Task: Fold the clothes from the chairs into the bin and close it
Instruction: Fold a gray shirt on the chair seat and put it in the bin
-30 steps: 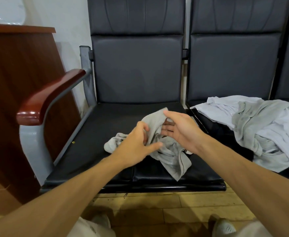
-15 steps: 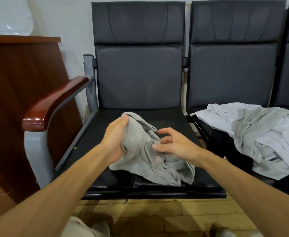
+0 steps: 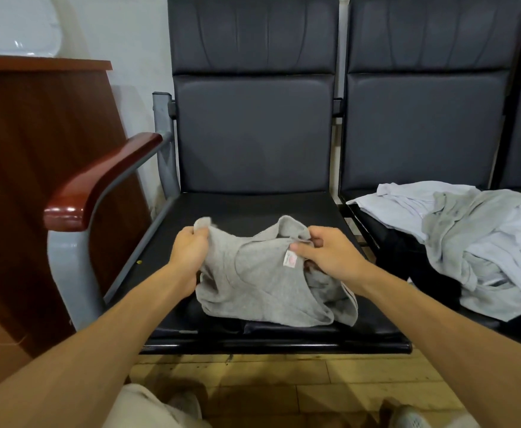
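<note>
A small grey garment [image 3: 262, 282] with a white label lies crumpled on the seat of the left black chair [image 3: 253, 208]. My left hand [image 3: 188, 251] grips its left upper edge. My right hand [image 3: 327, 254] pinches its right upper edge beside the label. The cloth stretches between both hands and its lower part rests on the seat. A pile of grey and white clothes [image 3: 475, 239] covers the seat of the right chair [image 3: 422, 134]. No bin is in view.
A wooden armrest [image 3: 98, 180] on a grey metal frame stands left of the seat. A brown wooden cabinet [image 3: 36, 180] sits further left. My shoes and a wooden floor [image 3: 283, 384] are below the seat edge.
My hands have moved apart along the garment's top edge, spreading it wider. My right hand, open half a second ago, now pinches the cloth by the label.
</note>
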Tool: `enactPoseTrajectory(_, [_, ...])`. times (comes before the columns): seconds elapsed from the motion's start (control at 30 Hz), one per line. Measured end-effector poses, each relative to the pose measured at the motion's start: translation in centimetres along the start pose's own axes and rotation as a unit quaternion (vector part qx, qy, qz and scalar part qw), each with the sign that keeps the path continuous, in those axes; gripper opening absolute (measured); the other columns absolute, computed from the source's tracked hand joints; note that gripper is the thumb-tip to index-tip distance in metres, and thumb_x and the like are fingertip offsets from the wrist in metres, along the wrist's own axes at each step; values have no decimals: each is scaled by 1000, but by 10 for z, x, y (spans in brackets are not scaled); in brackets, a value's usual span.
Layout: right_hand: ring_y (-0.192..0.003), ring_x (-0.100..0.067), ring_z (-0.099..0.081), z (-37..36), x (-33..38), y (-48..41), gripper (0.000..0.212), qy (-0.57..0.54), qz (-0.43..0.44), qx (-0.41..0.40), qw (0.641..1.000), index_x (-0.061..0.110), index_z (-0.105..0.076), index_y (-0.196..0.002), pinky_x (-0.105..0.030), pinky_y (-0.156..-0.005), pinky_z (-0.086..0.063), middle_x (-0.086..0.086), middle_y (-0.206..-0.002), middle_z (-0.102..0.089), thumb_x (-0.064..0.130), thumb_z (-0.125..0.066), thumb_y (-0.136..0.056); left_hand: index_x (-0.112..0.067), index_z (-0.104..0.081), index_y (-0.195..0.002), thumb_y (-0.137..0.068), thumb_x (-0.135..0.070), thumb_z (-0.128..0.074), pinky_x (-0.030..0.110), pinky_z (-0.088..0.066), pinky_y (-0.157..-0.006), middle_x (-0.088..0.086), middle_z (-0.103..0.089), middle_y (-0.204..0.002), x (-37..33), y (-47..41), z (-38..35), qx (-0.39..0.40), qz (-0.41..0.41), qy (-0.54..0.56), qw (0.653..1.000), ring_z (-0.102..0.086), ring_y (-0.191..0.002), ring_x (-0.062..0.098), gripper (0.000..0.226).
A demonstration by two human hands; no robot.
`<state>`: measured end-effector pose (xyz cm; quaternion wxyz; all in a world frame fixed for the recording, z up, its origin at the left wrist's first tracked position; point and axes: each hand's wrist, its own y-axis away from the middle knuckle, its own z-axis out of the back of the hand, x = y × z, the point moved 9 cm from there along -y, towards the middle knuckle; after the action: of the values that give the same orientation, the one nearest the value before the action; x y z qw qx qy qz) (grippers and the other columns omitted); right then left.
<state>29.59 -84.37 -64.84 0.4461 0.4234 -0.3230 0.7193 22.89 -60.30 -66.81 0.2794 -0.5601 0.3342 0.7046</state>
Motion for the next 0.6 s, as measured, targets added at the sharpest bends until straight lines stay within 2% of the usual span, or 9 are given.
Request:
enactPoseTrajectory(0.1, [-96,-25,-70,-3,-5,0,17,-155,-43,7,987,7,-65,-108,-40,-83,-59,-12,-101,-72,15,-63,-93,-16,-46,-114,-96,-20,-49,30,-39,-76,2,-50,-111,4,1,-8,32,-29,-129,991,-47,-85,11,19])
enactPoseTrajectory(0.13, [-97,-25,-70,-4,-5,0,19,-180,-52,5,982,8,-64,-111,-41,-84,-58,-11,-104,-72,15,-61,-94,-15,-45,-120,-95,-18,-51,29,-41,-78,3,-46,-119,3,2,-10,36,-43,-156,986,-48,-91,13,26])
enactPoseTrajectory(0.2, [-96,-23,-71,-5,-4,0,21,-213,-61,5,975,10,-63,-114,-40,-83,-58,-9,-106,-72,18,-59,-96,-14,-42,-131,-93,-16,-54,30,-40,-90,5,-36,-131,-8,6,-12,17,-101,-226,969,-42,-115,20,40])
enactPoseTrajectory(0.27, [-94,-21,-71,-7,0,1,21,-253,-60,6,966,11,-63,-115,-36,-78,-58,-8,-106,-72,18,-58,-96,-18,-45,-133,-93,-16,-53,34,-38,-101,2,-34,-132,-23,15,-19,18,-176,-265,948,-36,-125,20,41])
enactPoseTrajectory(0.33, [-98,-21,-70,-8,7,1,19,-291,-49,9,955,12,-65,-113,-34,-81,-56,-6,-106,-73,15,-58,-95,-23,-53,-127,-96,-16,-49,31,-42,-98,-5,-43,-126,-29,22,-31,75,-209,-232,947,-44,-120,13,33])
enactPoseTrajectory(0.43, [-103,-24,-68,-11,18,3,17,-295,-19,31,955,10,-67,-109,-36,-90,-54,-10,-105,-73,7,-60,-93,-26,-59,-123,-101,-25,-40,19,-41,-84,-11,-64,-115,-24,35,-48,186,-169,-143,957,-55,-112,5,29])
enactPoseTrajectory(0.5, [-100,-25,-69,-19,26,10,22,-258,3,81,963,3,-64,-113,-32,-84,-57,-15,-106,-72,4,-61,-91,-28,-58,-127,-104,-38,-30,21,-39,-86,-10,-68,-111,-17,39,-52,222,-134,-118,959,-58,-110,5,37])
enactPoseTrajectory(0.6, [-90,-22,-70,-28,31,20,23,-139,45,130,981,-4,-63,-112,-26,-77,-58,-19,-103,-71,1,-64,-89,-28,-60,-127,-103,-48,-22,28,-37,-96,-7,-70,-108,-14,40,-50,225,-123,-107,961,-60,-105,5,49])
